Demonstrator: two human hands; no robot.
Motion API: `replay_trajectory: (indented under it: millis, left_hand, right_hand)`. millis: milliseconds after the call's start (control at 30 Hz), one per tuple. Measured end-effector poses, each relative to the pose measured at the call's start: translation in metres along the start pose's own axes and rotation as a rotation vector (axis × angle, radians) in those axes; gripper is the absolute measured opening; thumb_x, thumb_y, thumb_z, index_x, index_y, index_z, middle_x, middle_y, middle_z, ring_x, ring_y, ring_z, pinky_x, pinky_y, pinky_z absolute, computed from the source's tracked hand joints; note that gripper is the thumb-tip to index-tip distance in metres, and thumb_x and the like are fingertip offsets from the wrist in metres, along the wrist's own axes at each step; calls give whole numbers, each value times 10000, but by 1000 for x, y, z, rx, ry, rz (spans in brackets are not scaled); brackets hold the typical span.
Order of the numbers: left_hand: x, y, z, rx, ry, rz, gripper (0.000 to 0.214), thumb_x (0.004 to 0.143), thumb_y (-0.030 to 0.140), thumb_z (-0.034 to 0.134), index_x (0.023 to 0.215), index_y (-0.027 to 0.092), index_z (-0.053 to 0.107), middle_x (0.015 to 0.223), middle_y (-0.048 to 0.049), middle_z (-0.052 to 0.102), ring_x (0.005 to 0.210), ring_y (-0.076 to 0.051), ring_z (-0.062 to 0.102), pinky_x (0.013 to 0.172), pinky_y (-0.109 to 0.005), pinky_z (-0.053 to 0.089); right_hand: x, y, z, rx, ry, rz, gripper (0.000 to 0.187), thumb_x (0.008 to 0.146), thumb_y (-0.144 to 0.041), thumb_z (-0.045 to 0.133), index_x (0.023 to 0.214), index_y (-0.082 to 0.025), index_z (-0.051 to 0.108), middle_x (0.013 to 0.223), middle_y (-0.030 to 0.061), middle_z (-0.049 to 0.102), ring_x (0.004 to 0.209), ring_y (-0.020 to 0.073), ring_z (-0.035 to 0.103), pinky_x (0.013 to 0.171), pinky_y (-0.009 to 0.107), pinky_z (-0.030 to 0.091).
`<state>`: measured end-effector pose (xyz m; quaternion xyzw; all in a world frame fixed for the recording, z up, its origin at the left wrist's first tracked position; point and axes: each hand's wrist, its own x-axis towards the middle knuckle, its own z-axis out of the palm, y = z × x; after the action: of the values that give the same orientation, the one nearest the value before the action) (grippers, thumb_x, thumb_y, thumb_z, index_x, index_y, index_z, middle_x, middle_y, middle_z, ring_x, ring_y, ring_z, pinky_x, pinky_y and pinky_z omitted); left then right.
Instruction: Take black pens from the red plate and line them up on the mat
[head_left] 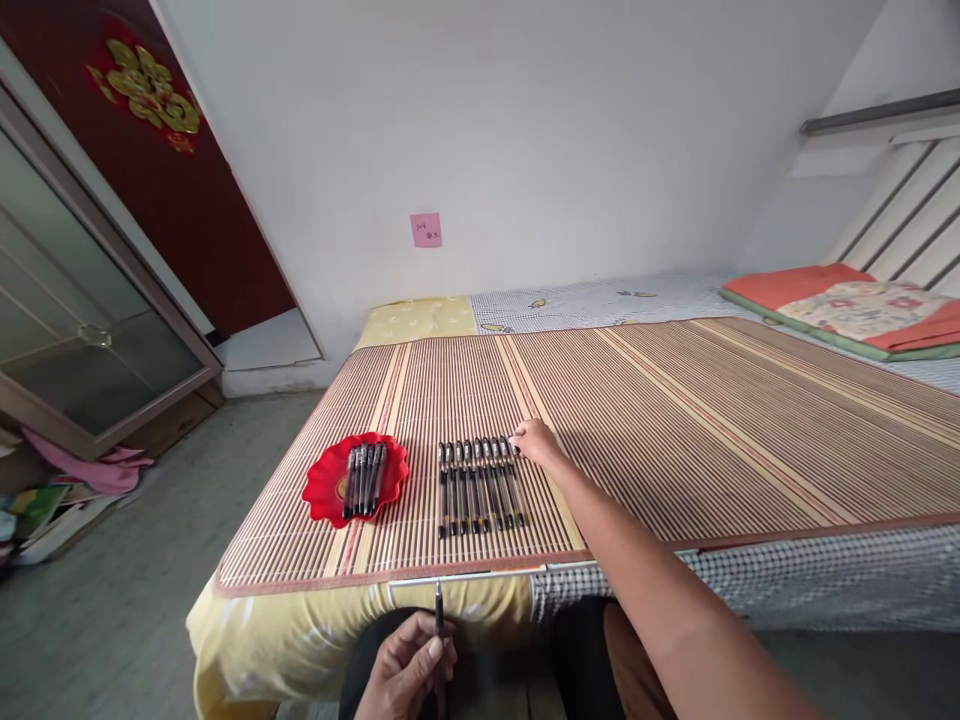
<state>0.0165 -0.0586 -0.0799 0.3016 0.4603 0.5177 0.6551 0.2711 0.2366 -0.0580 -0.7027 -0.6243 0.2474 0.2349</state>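
My left hand (409, 662), at the bottom centre in front of the mat's near edge, grips a dark pen (439, 612) held upright, its silvery narrow end pointing up. Out over the mat, my right hand (535, 442) has its fingers pinched at the top right end of a row of pens (478, 488). A small dark piece shows at those fingertips; what it is I cannot make out. The pens in the row lie side by side, clear barrels with black ends. To their left, a red scalloped plate (319, 487) bears several more pens (365, 480).
A striped bamboo mat (645, 420) covers the bed, over a yellow and checked sheet (300, 635). Folded orange and floral bedding (847, 305) lies at the far right. A pink note (426, 230) is stuck on the wall. At left stands a glass-panelled door (90, 290).
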Motion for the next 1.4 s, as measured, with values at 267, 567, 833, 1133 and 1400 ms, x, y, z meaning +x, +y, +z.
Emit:
replay_trajectory:
  millis: [267, 567, 833, 1133, 1400]
  left_hand:
    - [0, 0, -2, -9, -13, -15, 354, 676, 465, 901, 815, 171, 760, 700, -23, 656, 637, -119, 529, 627, -223, 419]
    - [1, 4, -3, 7, -40, -38, 358, 669, 470, 905, 816, 177, 761, 712, -31, 668, 638, -125, 537, 620, -229, 426]
    - [0, 2, -5, -5, -45, -44, 338, 688, 450, 901, 831, 180, 758, 730, -31, 677, 655, -124, 539, 645, -231, 437]
    - [3, 2, -4, -19, -62, -34, 302, 719, 412, 888, 836, 172, 748, 745, -28, 683, 659, -116, 557, 633, -213, 433]
    - [2, -3, -4, 51, -64, 36, 305, 710, 413, 885, 807, 171, 726, 720, -8, 659, 653, -116, 544, 646, -221, 432]
  right_hand:
    - [4, 3, 4, -3, 5, -16, 80, 841, -222, 726, 788, -165, 744, 690, 28, 724, 647, 142, 679, 595, 222, 407]
    - [2, 3, 4, -8, 5, -29, 138, 847, -254, 724, 746, -161, 713, 670, 18, 692, 586, 130, 639, 562, 222, 365]
    - [1, 2, 2, 42, 10, -41, 182, 845, -261, 712, 697, -155, 701, 615, 9, 667, 579, 125, 638, 560, 208, 361]
    - [-17, 2, -10, 244, 30, -30, 157, 897, -185, 582, 888, -118, 724, 854, 92, 767, 592, 132, 681, 554, 202, 449]
    - [-142, -10, -22, 597, 13, -227, 296, 918, -395, 570, 1036, -155, 697, 814, 57, 721, 644, 176, 672, 603, 281, 528]
